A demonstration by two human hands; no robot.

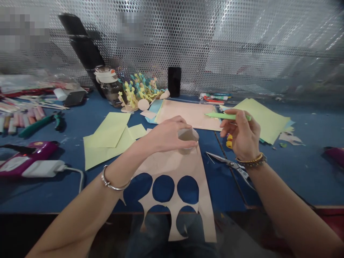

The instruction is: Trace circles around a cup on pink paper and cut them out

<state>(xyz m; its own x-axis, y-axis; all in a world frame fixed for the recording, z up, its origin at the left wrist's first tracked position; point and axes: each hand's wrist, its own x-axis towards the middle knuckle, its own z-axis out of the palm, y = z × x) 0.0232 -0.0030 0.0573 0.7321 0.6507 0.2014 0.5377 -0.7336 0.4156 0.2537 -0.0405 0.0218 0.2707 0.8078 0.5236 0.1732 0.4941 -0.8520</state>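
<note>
My left hand [172,134] is closed around a short, hollow cardboard ring [188,138], like a piece of tube, standing on a pale pink paper sheet [172,163]. Several round holes are cut through the near part of that sheet, which hangs over the table edge. Raised to the right of the ring, my right hand [243,132] grips a light green pen [225,116], its tip pointing left. Scissors [232,164] lie partly open below this hand, close to the wrist. Small yellow pieces [229,141] sit just left of the palm.
Yellow-green sheets [107,138] lie at left, with more paper [264,120] at right. Behind are a pink paper stack [188,113], an upright phone [174,81], a bottle [110,87] and paper flowers [141,89]. A purple device [27,157] with a white plug stands far left.
</note>
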